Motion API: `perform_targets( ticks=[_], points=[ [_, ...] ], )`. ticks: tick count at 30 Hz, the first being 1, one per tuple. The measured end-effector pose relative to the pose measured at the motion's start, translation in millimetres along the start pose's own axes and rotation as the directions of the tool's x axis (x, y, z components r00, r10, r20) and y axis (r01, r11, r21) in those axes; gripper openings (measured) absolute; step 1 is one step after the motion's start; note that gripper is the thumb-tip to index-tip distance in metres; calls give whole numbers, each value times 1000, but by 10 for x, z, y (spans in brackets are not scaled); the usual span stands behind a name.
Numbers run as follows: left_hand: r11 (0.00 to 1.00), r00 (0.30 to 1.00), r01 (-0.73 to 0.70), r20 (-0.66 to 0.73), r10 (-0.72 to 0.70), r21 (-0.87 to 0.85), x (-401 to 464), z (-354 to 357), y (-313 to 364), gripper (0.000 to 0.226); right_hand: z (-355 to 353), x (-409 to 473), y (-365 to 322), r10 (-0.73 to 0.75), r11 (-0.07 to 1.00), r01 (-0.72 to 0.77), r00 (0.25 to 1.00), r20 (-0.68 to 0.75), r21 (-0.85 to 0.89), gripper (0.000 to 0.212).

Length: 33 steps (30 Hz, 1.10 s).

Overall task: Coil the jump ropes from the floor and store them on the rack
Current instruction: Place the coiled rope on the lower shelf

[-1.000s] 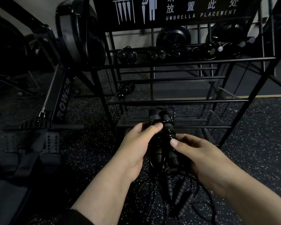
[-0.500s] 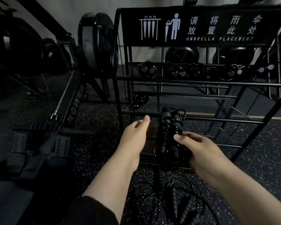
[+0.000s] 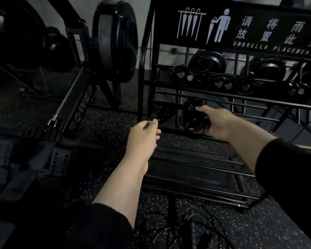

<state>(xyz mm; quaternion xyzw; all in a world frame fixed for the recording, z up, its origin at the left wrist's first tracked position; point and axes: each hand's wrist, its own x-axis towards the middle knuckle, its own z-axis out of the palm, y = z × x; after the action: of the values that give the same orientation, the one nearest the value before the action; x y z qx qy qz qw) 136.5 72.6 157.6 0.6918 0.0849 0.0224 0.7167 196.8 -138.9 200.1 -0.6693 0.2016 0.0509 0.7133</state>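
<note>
My right hand [image 3: 221,124] has its grip curled around a coiled jump rope [image 3: 193,116], thumb on top and fingers underneath, and I hold it just right of the middle of the frame, pushed in between the bars of the black rack [image 3: 241,95]. I carry it this way because the cord is wound tight around the two handles, and squeezing the whole bundle should stop the loops from springing loose while I find a spot for it. The bundle looks black and glossy, a stack of thin rings with a few wider loops bulging out at the lower end. My left hand [image 3: 144,133] sits a little left of centre, near the rack's front corner, loose and holding nothing, the forefinger stretched toward the bars, I think to steady myself or guide the bundle in. Another wound rope [image 3: 164,113] already rests just left of mine, and a row of stored ropes [image 3: 221,81] lies along the higher bar under the umbrella sign [image 3: 244,27]. At the bottom of the frame more loose ropes [image 3: 187,229] sprawl over the speckled floor [image 3: 101,133], so I judge the job is only partly done
</note>
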Motion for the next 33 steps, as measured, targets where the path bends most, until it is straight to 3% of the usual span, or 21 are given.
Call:
perform_targets(
  ticks=[9,13,17,27,30,33],
  points=[
    [998,1000,11,17,-10,-55,205,95,-191,19,24,623,42,104,987,-109,993,-48,-119,20],
    [997,999,18,30,-16,-75,227,144,-217,19,9,784,102,81,983,-85,996,-32,-164,20],
    [997,999,13,45,-9,-76,227,194,-235,19,65,865,118,23,942,-50,996,-86,-331,21],
    [998,999,18,48,-15,-62,227,202,-258,20,-62,1011,122,-69,857,-42,978,-195,-513,64],
    [999,998,17,58,-15,-41,199,214,-252,20,-101,830,129,-282,790,82,928,-242,-607,60],
    [1000,997,23,75,-23,1,147,277,-272,22,-182,424,250,-593,692,316,762,-260,-649,44]
  ],
)
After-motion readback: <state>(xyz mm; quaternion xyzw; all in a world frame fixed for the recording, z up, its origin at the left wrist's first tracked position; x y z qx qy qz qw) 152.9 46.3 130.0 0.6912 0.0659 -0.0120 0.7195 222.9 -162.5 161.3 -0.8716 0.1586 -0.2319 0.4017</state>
